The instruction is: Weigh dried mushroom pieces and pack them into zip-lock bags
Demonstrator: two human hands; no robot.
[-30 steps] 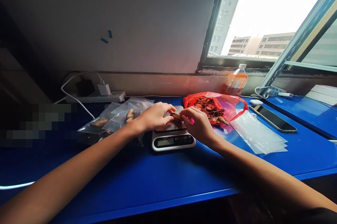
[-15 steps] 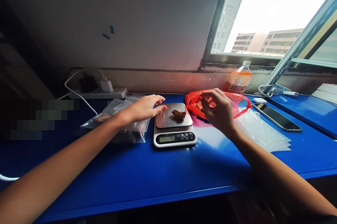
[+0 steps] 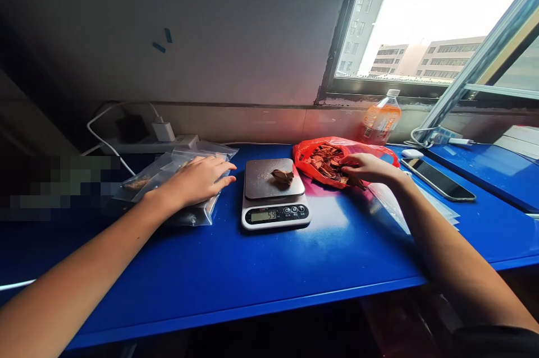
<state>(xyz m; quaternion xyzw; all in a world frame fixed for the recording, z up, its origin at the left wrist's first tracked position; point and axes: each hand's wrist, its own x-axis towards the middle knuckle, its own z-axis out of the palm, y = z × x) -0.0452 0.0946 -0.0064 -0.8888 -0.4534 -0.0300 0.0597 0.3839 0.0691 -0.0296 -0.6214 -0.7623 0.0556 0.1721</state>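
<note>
A white kitchen scale (image 3: 275, 220) stands in the middle, its steel plate bearing a small heap of brown dried slices (image 3: 282, 177). Its display shows a figure that looks like 5.9. My left hand (image 3: 197, 179) is open, fingers stretched, over a pile of clear zip bags (image 3: 206, 215); some of these contain brown pieces. To the right of the scale, a red plastic bag (image 3: 301, 157) lies open, full of dried slices (image 3: 324, 160). At its right rim my right hand (image 3: 373, 168) has its fingers closed, with a dark dried slice (image 3: 357, 182) showing below the fingertips.
Flat clear bags (image 3: 435, 206) lie under my right forearm, beside a phone (image 3: 440, 179) and a white earbud case (image 3: 412, 153). An orange drink bottle (image 3: 381, 119) stands against the wall. A power strip (image 3: 185, 143) with a charger (image 3: 163, 131) is at the back left.
My left hand has moved left from beside the scale plate to the zip bags. My right hand has shifted right to the red bag's rim. The display figure has risen from about 4.6.
</note>
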